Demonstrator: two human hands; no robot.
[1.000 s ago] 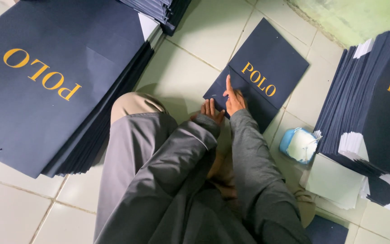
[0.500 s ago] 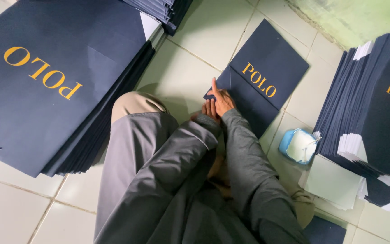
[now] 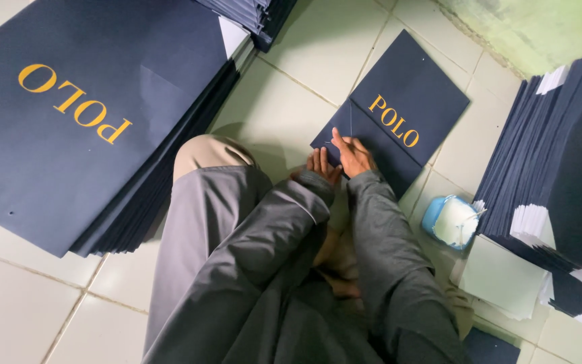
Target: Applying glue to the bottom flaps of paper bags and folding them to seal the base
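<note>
Navy paper bag unmoved; right hand has slid up its fold.

A tall stack of dark navy sheets with gold lettering is lying on the white tiled floor to the left. Another navy stack is sitting at the right, just beside a small blue tub of white paste and loose pale sheets.

There are two hands, the left hand and the right hand. One flat dark blue bag lies alone. Three big stacks of bags sit around. One small blue tub.
</note>
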